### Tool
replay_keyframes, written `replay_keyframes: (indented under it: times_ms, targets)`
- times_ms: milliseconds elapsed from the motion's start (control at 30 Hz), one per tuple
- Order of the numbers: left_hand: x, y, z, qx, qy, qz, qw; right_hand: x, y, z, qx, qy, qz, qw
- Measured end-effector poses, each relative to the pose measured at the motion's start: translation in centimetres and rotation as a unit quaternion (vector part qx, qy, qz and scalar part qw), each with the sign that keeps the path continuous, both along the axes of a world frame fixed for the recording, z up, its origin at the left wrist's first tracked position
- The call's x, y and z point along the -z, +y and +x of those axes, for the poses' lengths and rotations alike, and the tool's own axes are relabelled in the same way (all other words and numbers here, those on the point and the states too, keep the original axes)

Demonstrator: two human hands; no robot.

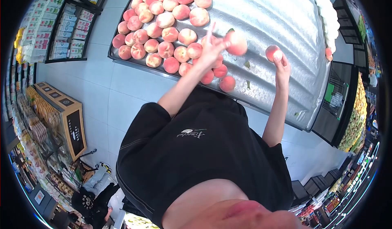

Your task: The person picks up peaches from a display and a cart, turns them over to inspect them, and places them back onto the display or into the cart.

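- Peach [272, 52] in the right hand [281, 67]: grip closed round it from below, fingertips on the fruit, held over the silver-lined desk [277, 12] near its front edge.
- Second peach [237, 43] in the left hand [210, 49]: grip closed on its side; motion-blurred, just left of the first.
- Loose leaf [247, 64] on the liner between the hands.
- Peach pile [163, 20] beyond, left part of the desk, fruit touching in rows.
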State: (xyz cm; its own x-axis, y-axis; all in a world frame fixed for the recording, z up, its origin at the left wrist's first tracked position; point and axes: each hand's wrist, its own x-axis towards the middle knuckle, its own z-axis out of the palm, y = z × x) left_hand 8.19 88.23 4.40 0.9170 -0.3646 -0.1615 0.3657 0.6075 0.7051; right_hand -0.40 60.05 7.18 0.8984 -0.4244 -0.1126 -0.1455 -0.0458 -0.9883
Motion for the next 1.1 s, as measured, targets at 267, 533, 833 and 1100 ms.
replay_keyframes:
  times_ms: [267,533,833,1100]
  targets:
    - [-6.3,0.8,16.6,-0.111,-0.471,0.395,0.781,2.5,6.7,9.9,-0.156,0.021,-0.288,0.945]
    - [-3.1,0.6,17.0,0.131,-0.738,0.495,0.44,6.3,12.0,10.6,-0.111,-0.033,-0.395,0.911]
    - [-3.3,4.4,15.8,0.062,-0.692,0.619,0.367,7.3,12.7,9.3,-0.071,-0.011,-0.329,0.942]
    - [-3.4,8.0,8.2,-0.087,-0.479,0.537,0.689,7.2,11.1,5.4,-0.034,0.004,-0.271,0.962]
